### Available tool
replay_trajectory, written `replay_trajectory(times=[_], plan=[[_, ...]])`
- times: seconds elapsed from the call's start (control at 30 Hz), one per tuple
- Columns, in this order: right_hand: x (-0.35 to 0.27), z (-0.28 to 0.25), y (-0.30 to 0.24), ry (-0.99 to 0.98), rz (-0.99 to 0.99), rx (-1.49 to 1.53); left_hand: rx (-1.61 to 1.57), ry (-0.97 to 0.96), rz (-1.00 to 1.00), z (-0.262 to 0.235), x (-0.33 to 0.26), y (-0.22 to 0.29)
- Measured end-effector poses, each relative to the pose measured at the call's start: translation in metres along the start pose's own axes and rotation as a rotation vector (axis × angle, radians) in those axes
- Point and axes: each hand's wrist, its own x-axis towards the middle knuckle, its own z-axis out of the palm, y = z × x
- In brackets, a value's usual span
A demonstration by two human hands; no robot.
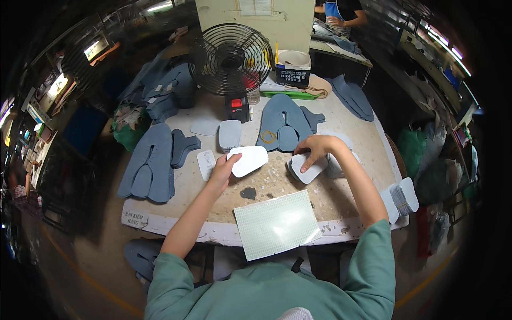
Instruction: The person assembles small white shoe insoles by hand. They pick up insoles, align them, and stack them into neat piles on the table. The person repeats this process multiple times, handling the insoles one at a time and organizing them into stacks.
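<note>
Over the worktable [221,213], the left hand [223,169] is pinching the left end of a white pad [249,161], which is jutting rightward from the grip. The right hand [316,148] is resting on a grey stack [310,170], thumb lying on top; whether its fingers are pinching, I cannot tell. Handwriting is showing on a card [206,164] beside the left hand, and lettering on the table's near-left corner. A bucket [304,61] is bearing white print on a dark label [292,76]; its contents are indistinct. A green bag [129,135] is holding scraps [128,115].

Matt white pieces [249,161], glossy sheet [277,224]
</note>
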Motion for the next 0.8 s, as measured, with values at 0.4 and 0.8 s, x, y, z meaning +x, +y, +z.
replay_trajectory(times=[0.4, 0.8], plan=[[-0.028, 0.009, -0.034, 0.188, -0.037, 0.053, 0.64, 0.002, 0.542, 0.013, -0.008, 0.0], [0.015, 0.058, -0.119, 0.872, -0.464, 0.018, 0.483, -0.389, 0.649, 0.0, -0.003, -0.014]])
